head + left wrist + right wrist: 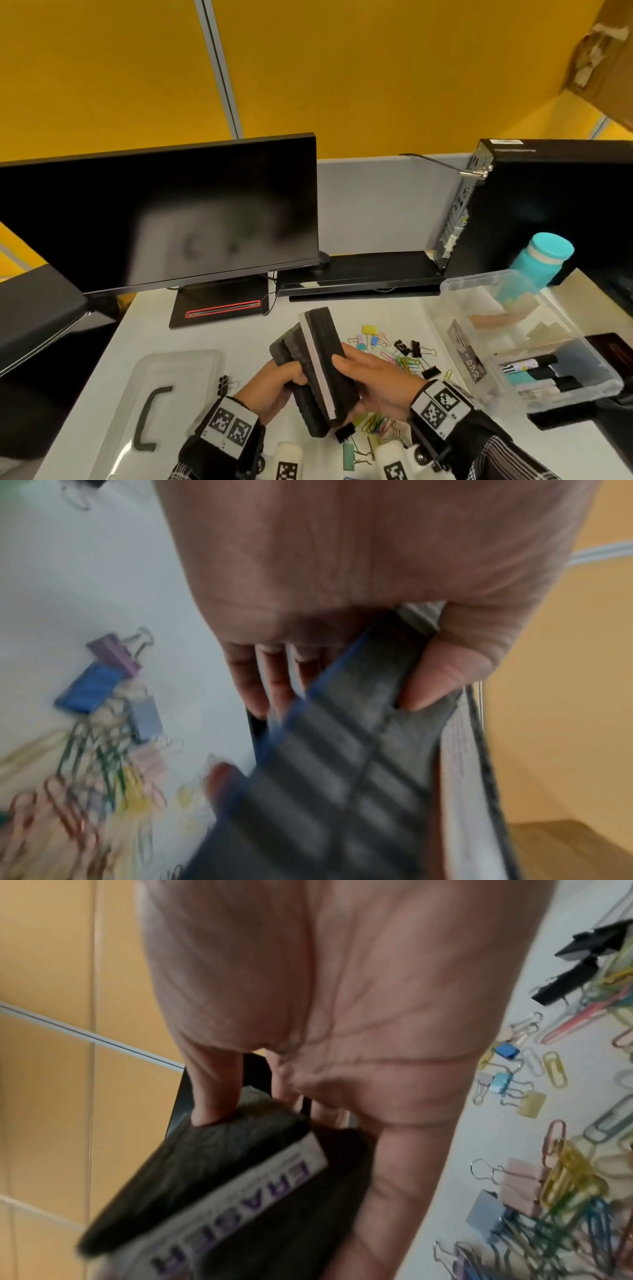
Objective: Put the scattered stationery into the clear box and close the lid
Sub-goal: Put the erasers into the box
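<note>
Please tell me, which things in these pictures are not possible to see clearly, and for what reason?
- Erasers: head view, both hands cover their lower ends; the exact count is unclear.
- Left hand: left wrist view, motion blur smears the paper clips.
- Clear box: head view, its cloudy wall obscures the contents.
- Right hand: right wrist view, fingertips hidden behind the erasers.
- Lid: its near end is cut off by the frame edge.

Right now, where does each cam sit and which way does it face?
Head: worn on the head, looks forward and down at the desk; shows both hands, left hand, right hand, holding stacked erasers.
Left wrist: on the left wrist, looks along the palm at the fingers pinching the erasers.
Right wrist: on the right wrist, looks along the palm at its grip on the erasers.
Shared: all see the erasers and the loose clips.
</note>
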Tool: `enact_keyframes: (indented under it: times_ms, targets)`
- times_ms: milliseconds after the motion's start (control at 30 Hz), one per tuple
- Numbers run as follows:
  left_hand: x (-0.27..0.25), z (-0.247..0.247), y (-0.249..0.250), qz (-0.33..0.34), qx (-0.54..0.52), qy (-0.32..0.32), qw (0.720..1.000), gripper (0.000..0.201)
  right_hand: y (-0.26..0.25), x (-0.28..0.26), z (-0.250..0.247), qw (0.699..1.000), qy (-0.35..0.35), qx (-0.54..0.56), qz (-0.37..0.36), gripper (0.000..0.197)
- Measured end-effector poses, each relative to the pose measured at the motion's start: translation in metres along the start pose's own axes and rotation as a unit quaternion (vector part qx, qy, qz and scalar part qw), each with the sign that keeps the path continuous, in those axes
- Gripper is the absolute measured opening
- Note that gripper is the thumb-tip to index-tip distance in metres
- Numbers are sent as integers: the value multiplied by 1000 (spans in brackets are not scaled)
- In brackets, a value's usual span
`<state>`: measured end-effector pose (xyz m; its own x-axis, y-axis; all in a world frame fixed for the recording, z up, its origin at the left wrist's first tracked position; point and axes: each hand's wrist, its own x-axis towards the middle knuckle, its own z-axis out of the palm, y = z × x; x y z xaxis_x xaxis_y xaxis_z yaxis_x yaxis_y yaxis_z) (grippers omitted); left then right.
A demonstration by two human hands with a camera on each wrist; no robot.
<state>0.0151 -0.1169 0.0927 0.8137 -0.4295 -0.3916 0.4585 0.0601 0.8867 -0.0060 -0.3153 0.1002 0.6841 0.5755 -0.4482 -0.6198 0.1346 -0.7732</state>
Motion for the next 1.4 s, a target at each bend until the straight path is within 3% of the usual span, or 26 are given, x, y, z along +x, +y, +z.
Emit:
enact_keyframes:
  times_ms: [67, 133, 200, 267, 333, 433, 500, 567, 600, 667, 733, 800, 867, 933, 1033, 1167, 1300, 1400]
  targets:
    - [0, -7, 5, -2, 70, 11, 997, 62, -5, -3, 2, 999, 32, -33, -28, 33]
    - [-1, -18, 9, -5, 100, 27, 995, 73, -9, -6, 1, 982, 81, -155, -71, 31]
    - [0, -25, 12, -21, 49, 44, 998, 80, -10, -7, -4, 946, 113, -288, -98, 43]
    - [-1, -23, 17, -46, 7, 48, 998, 67, -9, -7, -7, 907, 119, -391, -99, 58]
    - [0, -13, 20, -64, 53, 47, 995, 46, -9, -6, -3, 835, 126, -526, -99, 59]
    - [7, 6, 15, -55, 89, 84, 991, 45, -16, -6, 12, 672, 154, -709, -152, 57]
    - [10, 15, 11, -46, 48, 116, 991, 46, -19, -7, 11, 633, 172, -733, -179, 59]
    - [13, 23, 10, -11, 25, 135, 991, 32, -17, -12, 6, 631, 198, -726, -185, 63]
    - [16, 26, 10, 13, 29, 140, 990, 21, -15, -15, 2, 649, 229, -703, -181, 69]
    - [20, 34, 13, 53, 41, 145, 987, 13, -11, -23, -8, 713, 299, -611, -167, 87]
    - [24, 46, 17, 89, 59, 127, 986, 14, -10, -31, -23, 787, 317, -501, -169, 91]
    - [29, 59, 18, 121, 86, 110, 983, 15, -13, -42, -37, 810, 298, -471, -182, 77]
    - [33, 74, 20, 123, 100, 97, 983, 14, -17, -55, -49, 787, 295, -509, -185, 69]
    - [41, 89, 24, 86, 76, 80, 990, 15, -22, -68, -60, 746, 305, -558, -197, 69]
    - [59, 110, 26, 40, 42, 105, 993, 39, -28, -84, -72, 696, 320, -605, -216, 69]
    - [82, 144, 31, 120, 70, 195, 971, 43, -37, -98, -82, 678, 347, -613, -209, 69]
    - [96, 176, 34, 163, 121, 212, 956, 37, -42, -117, -100, 640, 365, -659, -151, 72]
    - [103, 202, 29, 163, 141, 210, 954, 35, -46, -133, -115, 640, 357, -674, -93, 72]
